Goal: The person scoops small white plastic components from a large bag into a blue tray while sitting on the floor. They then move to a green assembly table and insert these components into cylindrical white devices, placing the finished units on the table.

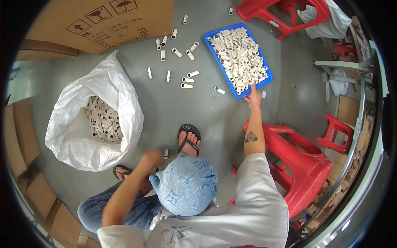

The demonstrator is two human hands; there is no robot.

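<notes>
A blue plastic tray (219, 62) lies on the floor at the far right, heaped with small white plastic parts (240, 53) that have dark ends. My right hand (254, 98) reaches out to its near edge and grips the rim, thumb on top. My left hand (151, 158) is close to my body, beside a single loose white part (166, 154) on the floor. Blur and the angle hide its fingers. To the left a white woven sack (68, 124) stands with its mouth wide, holding many more of the same parts (103, 120).
Several loose white parts (177, 52) lie scattered between sack and tray. Behind the sack stands a large cardboard box (140, 20). Red plastic stools are at the right (302, 165) and far right (273, 16). A metal shelf frame (362, 103) runs along the right side; flattened cardboard (39, 190) lies left.
</notes>
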